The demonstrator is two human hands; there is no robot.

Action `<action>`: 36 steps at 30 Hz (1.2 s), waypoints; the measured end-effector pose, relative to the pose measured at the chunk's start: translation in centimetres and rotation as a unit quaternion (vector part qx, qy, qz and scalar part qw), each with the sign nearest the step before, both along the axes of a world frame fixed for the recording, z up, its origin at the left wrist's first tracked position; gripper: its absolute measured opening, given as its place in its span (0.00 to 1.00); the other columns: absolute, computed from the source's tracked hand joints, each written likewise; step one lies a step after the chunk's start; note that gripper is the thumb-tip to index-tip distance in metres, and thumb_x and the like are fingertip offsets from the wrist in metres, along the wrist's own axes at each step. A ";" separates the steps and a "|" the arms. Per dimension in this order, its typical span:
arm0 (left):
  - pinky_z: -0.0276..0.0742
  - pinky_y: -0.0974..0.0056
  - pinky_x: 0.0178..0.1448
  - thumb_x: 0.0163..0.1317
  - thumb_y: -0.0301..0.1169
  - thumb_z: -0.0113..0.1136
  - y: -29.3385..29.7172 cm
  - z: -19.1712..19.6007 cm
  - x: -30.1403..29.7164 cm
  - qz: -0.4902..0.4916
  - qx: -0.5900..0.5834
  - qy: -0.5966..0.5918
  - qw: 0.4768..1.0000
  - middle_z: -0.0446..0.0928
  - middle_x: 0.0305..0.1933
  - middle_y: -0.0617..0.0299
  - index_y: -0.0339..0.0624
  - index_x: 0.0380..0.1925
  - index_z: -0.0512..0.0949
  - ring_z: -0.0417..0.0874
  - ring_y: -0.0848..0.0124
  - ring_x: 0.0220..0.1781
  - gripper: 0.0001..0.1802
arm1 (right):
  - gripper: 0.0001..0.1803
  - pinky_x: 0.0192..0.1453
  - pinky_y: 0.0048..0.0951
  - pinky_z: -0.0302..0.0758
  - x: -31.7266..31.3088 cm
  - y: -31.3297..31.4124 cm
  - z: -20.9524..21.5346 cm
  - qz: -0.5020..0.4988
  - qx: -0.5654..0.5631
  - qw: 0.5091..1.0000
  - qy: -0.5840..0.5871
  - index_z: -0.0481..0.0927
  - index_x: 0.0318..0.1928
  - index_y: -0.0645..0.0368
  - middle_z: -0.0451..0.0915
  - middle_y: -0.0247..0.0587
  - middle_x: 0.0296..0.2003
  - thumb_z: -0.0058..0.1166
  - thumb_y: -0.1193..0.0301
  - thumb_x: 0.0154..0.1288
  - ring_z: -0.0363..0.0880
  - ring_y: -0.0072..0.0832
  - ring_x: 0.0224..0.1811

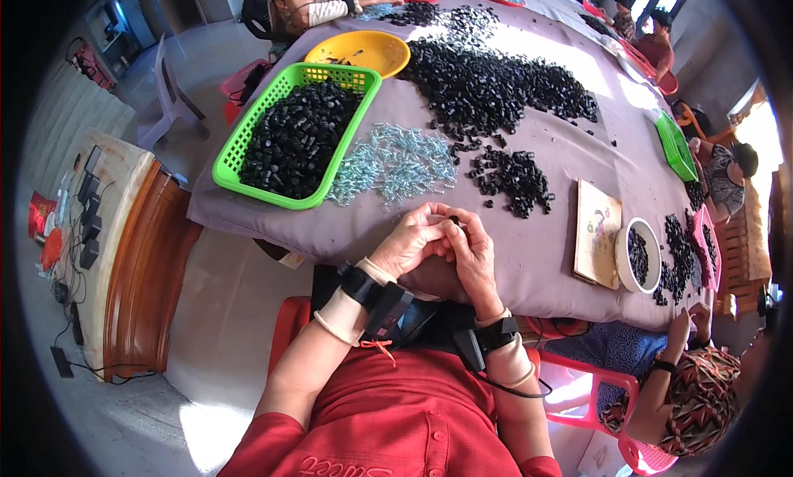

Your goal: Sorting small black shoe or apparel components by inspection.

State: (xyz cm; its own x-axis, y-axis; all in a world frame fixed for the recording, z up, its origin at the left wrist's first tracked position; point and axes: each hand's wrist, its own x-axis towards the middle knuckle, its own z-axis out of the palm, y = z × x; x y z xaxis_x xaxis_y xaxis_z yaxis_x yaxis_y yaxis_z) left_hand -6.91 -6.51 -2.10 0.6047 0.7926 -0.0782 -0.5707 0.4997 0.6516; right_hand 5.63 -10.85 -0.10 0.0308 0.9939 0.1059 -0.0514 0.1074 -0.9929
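Note:
At the table's near edge, my left hand [405, 244] and my right hand [474, 261] meet with their fingertips together. Both are closed, pinching a small black plastic piece [453, 220] that shows between the fingers; most of it is hidden. Just beyond my hands lies a spread of small clear bluish pieces [396, 165]. Left of it, a green basket [221, 173] is filled with black pieces like the one I hold. A loose heap of black pieces [512, 182] sits a little farther off to the right.
A yellow bowl [376, 52] stands behind the basket, beside a large black pile [487, 85]. To the right are a notebook [596, 233] and a white bowl [653, 262] holding black pieces. Co-workers sit around the cloth-covered table [545, 254], one close at my right [690, 382].

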 end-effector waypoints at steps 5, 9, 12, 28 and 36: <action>0.70 0.72 0.30 0.60 0.28 0.53 -0.6 0.8 0.3 0.049 -0.015 0.017 0.999 0.73 0.29 0.63 0.41 0.43 0.67 0.74 0.76 0.27 0.12 | 0.17 0.27 0.14 0.66 0.6 -0.6 -0.3 -0.019 -0.008 0.998 0.054 0.68 0.52 0.63 0.72 0.31 0.34 0.47 0.72 0.64 0.66 0.12 0.23; 0.69 0.73 0.29 0.60 0.31 0.54 0.7 5.0 -2.6 0.175 -0.024 0.000 0.984 0.74 0.30 0.60 0.42 0.39 0.69 0.73 0.77 0.26 0.09 | 0.15 0.26 0.15 0.67 0.7 -0.7 -0.7 -0.050 -0.009 0.997 0.060 0.69 0.49 0.67 0.72 0.32 0.30 0.48 0.72 0.64 0.66 0.13 0.22; 0.71 0.73 0.28 0.62 0.35 0.53 4.4 8.6 -6.8 0.310 0.075 -0.016 0.948 0.76 0.32 0.54 0.42 0.38 0.67 0.74 0.75 0.25 0.10 | 0.13 0.25 0.14 0.66 0.6 -0.6 -0.7 -0.044 -0.004 0.998 0.036 0.71 0.46 0.67 0.72 0.30 0.28 0.48 0.72 0.64 0.66 0.13 0.21; 0.72 0.66 0.33 0.47 0.25 0.61 0.4 3.7 -5.2 0.137 0.351 0.628 0.681 0.76 0.26 0.55 0.38 0.25 0.75 0.78 0.67 0.27 0.06 | 0.08 0.23 0.14 0.64 0.2 -0.7 -0.2 -0.071 -0.013 0.997 0.000 0.73 0.41 0.66 0.71 0.29 0.23 0.49 0.75 0.63 0.65 0.12 0.19; 0.71 0.68 0.31 0.54 0.26 0.55 0.0 2.7 -3.1 0.162 0.419 0.523 0.724 0.76 0.24 0.59 0.36 0.29 0.74 0.76 0.71 0.25 0.05 | 0.05 0.24 0.15 0.67 0.1 -0.7 -0.6 -0.057 0.010 0.997 -0.041 0.74 0.38 0.62 0.70 0.29 0.24 0.49 0.78 0.61 0.67 0.13 0.20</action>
